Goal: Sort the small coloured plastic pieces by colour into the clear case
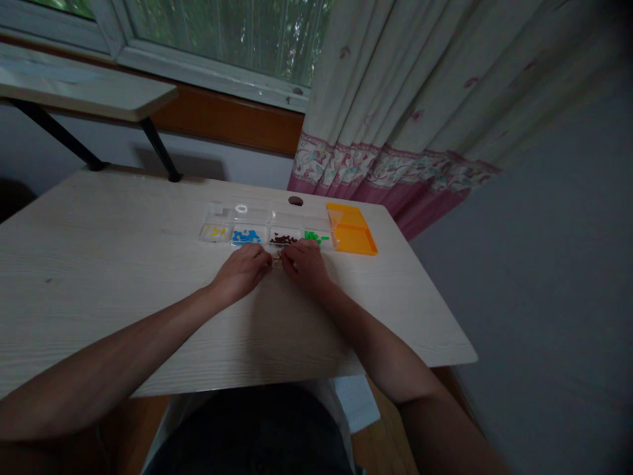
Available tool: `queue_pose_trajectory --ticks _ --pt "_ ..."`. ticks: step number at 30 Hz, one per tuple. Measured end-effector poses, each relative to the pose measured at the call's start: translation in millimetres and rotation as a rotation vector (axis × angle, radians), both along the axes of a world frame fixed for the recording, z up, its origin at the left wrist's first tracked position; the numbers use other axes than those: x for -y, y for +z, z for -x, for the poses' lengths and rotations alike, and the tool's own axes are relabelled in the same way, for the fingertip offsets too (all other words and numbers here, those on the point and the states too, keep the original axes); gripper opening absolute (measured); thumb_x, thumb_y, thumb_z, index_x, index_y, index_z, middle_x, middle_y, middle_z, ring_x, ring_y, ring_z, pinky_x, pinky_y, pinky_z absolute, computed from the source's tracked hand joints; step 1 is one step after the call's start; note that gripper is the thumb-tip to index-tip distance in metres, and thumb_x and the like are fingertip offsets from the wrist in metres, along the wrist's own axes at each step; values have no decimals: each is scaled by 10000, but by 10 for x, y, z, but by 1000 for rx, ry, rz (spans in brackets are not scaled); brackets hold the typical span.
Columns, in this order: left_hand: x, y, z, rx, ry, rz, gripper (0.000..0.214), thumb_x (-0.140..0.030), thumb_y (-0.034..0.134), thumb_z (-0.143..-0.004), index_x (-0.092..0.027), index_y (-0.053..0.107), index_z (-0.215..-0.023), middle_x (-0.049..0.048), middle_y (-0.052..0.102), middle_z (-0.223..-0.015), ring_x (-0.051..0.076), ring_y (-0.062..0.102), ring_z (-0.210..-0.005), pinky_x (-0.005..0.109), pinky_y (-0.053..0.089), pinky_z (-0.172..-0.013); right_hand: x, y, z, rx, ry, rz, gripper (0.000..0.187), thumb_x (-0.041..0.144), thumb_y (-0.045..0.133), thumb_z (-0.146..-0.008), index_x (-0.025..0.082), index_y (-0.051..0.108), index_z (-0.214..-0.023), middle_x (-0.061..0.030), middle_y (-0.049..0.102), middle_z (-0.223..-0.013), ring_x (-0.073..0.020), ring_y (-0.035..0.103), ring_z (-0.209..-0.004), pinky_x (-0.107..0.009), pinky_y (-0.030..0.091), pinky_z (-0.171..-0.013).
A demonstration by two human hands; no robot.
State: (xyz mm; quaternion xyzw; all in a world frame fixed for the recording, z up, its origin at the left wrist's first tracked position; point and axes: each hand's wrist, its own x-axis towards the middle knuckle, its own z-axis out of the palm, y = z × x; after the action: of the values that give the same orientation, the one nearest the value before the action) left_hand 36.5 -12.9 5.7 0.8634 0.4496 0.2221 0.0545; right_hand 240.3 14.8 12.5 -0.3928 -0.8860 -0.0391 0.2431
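My left hand (243, 269) and my right hand (305, 265) meet over the table just in front of a clear compartment box (267, 218). Fingers on both hands are closed in a pinch, with a tiny pale piece (277, 258) between them, too small to name. Along the box's front row lie small yellow pieces (215, 231), blue pieces (246, 236), dark brown pieces (283, 239) and green pieces (314, 236), each colour in its own compartment. My right hand partly covers the front edge near the brown and green ones.
An orange open case (353, 239) sits right of the clear box. The pale wooden table (188, 330) has a round cable hole (295, 200) at the back. A raised shelf (99, 89) on black legs stands at the left; a curtain (386, 119) hangs behind.
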Motion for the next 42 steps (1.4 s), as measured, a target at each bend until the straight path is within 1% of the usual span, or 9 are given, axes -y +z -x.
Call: queue_pose_trajectory --ticks 3,6,9,14,18,25,30,35,42 --pt "18 -17 -15 -11 38 -5 185 -228 464 -948 -154 631 -916 103 587 -935 245 539 -934 384 451 -853 -13 -7 -10 -6 22 10 188 255 519 -955 187 685 -897 -66 703 -881 -204 550 -879 -360 335 -866" --pt "-3 -71 -2 70 29 28 198 -256 453 -955 -160 622 -921 92 588 -924 240 541 -936 383 448 -859 -25 -22 -28 -7 93 9 217 283 513 -969 203 713 -955 -63 705 -890 -202 558 -910 -357 345 -879" --pt "-55 -120 9 308 18 124 257 -334 431 -967 -168 619 -912 67 593 -881 213 552 -885 353 452 -820 -20 -20 -42 -11 158 -4 232 320 530 -968 232 721 -1068 -51 709 -889 -202 566 -931 -357 355 -890" --pt "-105 -117 -14 745 121 423 349 -491 486 -905 -173 589 -802 2 542 -708 146 486 -663 271 407 -621 26 31 -46 -42 115 -22 252 342 527 -977 268 717 -1126 -50 721 -918 -194 580 -945 -359 366 -912" --pt "-75 -79 -39 937 135 578 362 -531 562 -845 -173 570 -794 -15 511 -678 117 425 -600 242 346 -550 64 51 -34 -39 93 -53 258 360 528 -980 291 707 -1152 -40 725 -909 -193 576 -958 -364 355 -939" --pt "-61 -104 -59 915 116 568 387 -550 553 -841 -182 543 -724 -19 450 -653 114 373 -598 234 317 -539 123 45 9 10 87 -144 234 342 500 -996 288 720 -1053 -17 713 -863 -184 549 -924 -365 310 -947" --pt "-52 -68 -56 884 131 555 374 -535 546 -846 -181 547 -727 -14 480 -673 119 396 -617 238 342 -562 142 47 22 40 79 -119 238 316 484 -1000 304 690 -1118 -19 696 -865 -187 532 -933 -373 297 -952" --pt "-35 -48 -61 891 119 537 373 -539 536 -855 -193 518 -717 -29 426 -637 113 345 -575 237 295 -527 153 72 28 50 89 -134 257 290 466 -1001 294 689 -1128 -21 701 -880 -191 534 -928 -376 303 -946" --pt "-89 -136 -41 837 93 507 400 -560 496 -885 -192 523 -733 -14 452 -676 126 381 -617 242 325 -553 161 83 48 47 87 -106 251 266 478 -989 288 699 -1107 -29 697 -870 -189 548 -922 -372 308 -941"
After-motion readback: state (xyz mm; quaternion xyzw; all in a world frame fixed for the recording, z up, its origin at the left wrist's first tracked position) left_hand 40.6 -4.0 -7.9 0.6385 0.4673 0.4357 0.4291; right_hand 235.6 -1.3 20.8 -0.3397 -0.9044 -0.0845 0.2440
